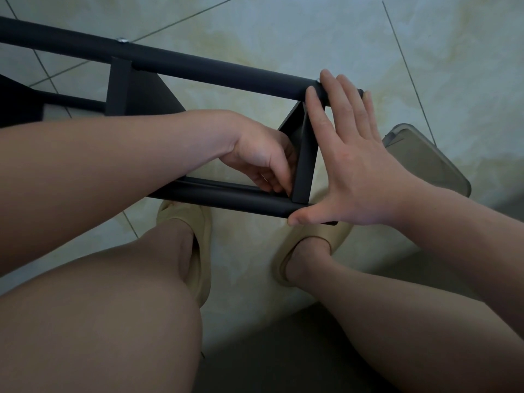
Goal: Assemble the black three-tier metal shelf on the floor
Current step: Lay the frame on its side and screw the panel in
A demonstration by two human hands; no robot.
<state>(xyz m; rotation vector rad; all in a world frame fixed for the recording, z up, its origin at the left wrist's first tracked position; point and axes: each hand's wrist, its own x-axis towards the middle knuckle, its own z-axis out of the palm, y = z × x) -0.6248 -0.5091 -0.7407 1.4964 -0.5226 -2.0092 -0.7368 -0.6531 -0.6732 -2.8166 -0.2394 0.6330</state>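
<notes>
The black metal shelf frame lies on its side above the tiled floor. Its far tube (198,66) runs from upper left to centre right, and a near tube (226,198) runs below it. A black tier panel (304,163) stands between the two tubes at their right end. My right hand (348,160) is spread flat over that end, fingers straight across the far tube and thumb pressed on the near tube's tip. My left hand (263,160) reaches inside the frame, its fingers curled at the joint of panel and near tube; what they pinch is hidden. A second panel (119,89) stands further left.
My bare knees and feet in beige slippers (198,231) sit under the frame. A translucent grey plastic container (425,160) lies on the floor at the right. A small silver screw head (122,40) shows on the far tube. Pale floor tiles stretch beyond.
</notes>
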